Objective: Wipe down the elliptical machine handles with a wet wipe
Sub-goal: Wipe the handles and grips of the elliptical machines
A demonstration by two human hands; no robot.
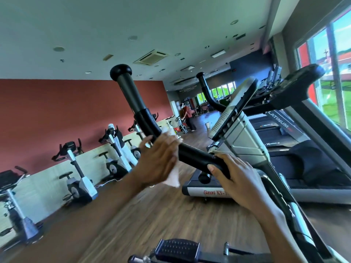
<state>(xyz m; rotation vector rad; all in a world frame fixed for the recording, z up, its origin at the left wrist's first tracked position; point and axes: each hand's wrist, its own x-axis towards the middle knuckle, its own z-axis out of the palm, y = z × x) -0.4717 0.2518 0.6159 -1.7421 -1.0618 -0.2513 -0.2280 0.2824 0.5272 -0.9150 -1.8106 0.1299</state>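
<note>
My right hand (235, 179) curls round the handle (131, 95)'s lower end to steady it, while my nearly flat left hand (157, 160) presses the wet wipe (173, 177) onto its bend just above.

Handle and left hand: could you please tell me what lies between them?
The head view shows a white wipe between the left hand and the handle, pressed against it.
</note>
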